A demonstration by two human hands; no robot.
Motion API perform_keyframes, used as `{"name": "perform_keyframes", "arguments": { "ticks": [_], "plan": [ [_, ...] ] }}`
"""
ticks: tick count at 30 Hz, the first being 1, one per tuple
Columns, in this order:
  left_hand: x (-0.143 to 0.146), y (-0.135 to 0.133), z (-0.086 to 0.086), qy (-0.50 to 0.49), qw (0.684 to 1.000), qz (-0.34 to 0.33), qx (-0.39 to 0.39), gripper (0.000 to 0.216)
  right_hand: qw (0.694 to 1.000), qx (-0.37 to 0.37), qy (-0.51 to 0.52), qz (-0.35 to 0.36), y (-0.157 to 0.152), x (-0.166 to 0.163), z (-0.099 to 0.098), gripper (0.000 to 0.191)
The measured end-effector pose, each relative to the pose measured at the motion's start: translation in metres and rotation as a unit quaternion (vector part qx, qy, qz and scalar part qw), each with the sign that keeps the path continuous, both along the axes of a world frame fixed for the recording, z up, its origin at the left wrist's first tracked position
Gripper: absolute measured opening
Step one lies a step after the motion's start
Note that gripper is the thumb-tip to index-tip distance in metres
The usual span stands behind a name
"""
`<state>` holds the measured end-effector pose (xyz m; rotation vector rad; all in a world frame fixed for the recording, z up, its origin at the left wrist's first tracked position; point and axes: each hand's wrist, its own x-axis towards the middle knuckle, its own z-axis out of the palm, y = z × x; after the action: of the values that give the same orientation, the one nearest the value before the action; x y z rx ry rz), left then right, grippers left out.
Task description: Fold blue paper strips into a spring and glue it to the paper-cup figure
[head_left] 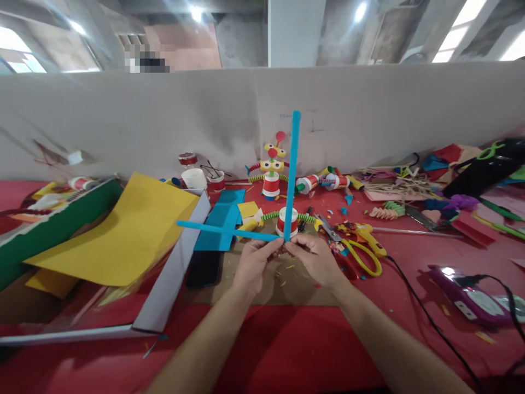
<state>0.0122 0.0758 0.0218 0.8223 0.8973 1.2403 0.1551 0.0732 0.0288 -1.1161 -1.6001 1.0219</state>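
Two blue paper strips meet in an L between my hands. One blue strip (293, 169) points upward, and the other blue strip (223, 230) reaches out to the left. My left hand (257, 261) pinches them at the corner where they cross. Against it, my right hand (314, 256) pinches the same corner with thumb and finger. Just behind my fingertips stands a red and white paper cup (283, 223) with green folded-paper arms. The strips and my fingers hide part of that cup.
At left, a box (164, 293) holds yellow paper sheets (118, 235). Scissors (365, 254) and a yellow glue gun (372, 236) lie right of my hands. Finished cup figures (271, 183) stand behind. A phone (204, 269) lies beside blue paper (221, 210). A purple power strip (467, 298) sits at right.
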Motion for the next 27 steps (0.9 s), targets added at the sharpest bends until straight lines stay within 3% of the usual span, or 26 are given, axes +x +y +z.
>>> {"name": "perform_keyframes", "arguments": {
  "ticks": [3,9,16,20,23,27],
  "plan": [
    [0.000,0.000,-0.001,0.031,0.999,0.029,0.016,0.016,0.999,0.000,0.035,-0.019,-0.001,-0.003,0.000,0.012],
    [0.004,-0.004,0.004,0.058,0.997,0.041,0.040,0.015,0.992,-0.055,0.110,-0.032,-0.004,-0.007,0.003,0.016],
    [0.002,-0.005,0.007,0.037,0.998,0.000,0.041,0.017,0.978,-0.080,0.184,-0.053,-0.002,-0.006,-0.001,0.014],
    [-0.001,-0.002,0.005,-0.029,0.998,-0.054,-0.021,0.015,0.968,-0.094,0.227,-0.044,0.001,-0.004,-0.001,0.013],
    [0.001,-0.002,0.007,-0.072,0.992,-0.054,-0.089,0.014,0.966,-0.107,0.232,-0.048,0.003,-0.003,-0.001,0.013],
    [0.003,-0.001,0.004,-0.095,0.988,-0.054,-0.108,0.009,0.970,-0.111,0.213,-0.042,0.003,-0.003,-0.001,0.014]
  ]
}}
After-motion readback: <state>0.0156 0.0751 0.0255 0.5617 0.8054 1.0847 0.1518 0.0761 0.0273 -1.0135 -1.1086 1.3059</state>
